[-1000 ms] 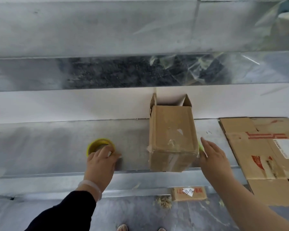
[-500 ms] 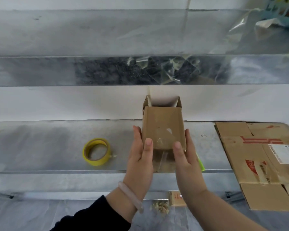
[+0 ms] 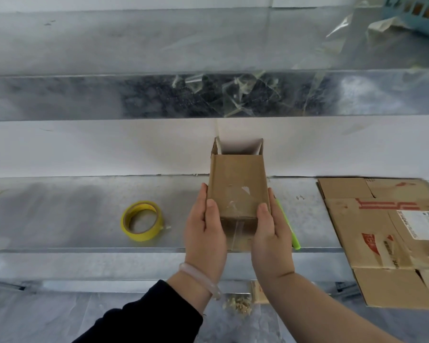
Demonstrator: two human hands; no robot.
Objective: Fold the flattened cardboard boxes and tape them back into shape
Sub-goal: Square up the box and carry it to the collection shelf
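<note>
Small cardboard box point(image 3: 238, 191) is sitting at the front edge of the metal bench point(image 3: 60, 214), folded into shape, a strip of clear tape running down its near end; far end is standing open, flaps up against the white wall. Left hand point(image 3: 203, 233) and right hand point(image 3: 273, 238) are clasping it from either side, thumbs lying on the top face, fingers along the side walls. Step in hand appears to be squaring up the box after sealing the near end. Next move is probably turning it to reach the open flaps, then fetching the yellow tape roll point(image 3: 141, 221) lying apart to the left. Flattened boxes point(image 3: 382, 233) are waiting at the right, their stack cut off by the frame edge. A green stick-like tool point(image 3: 289, 229) is lying partly hidden behind the right hand; its kind cannot be told. Fingertips are out of sight.
</note>
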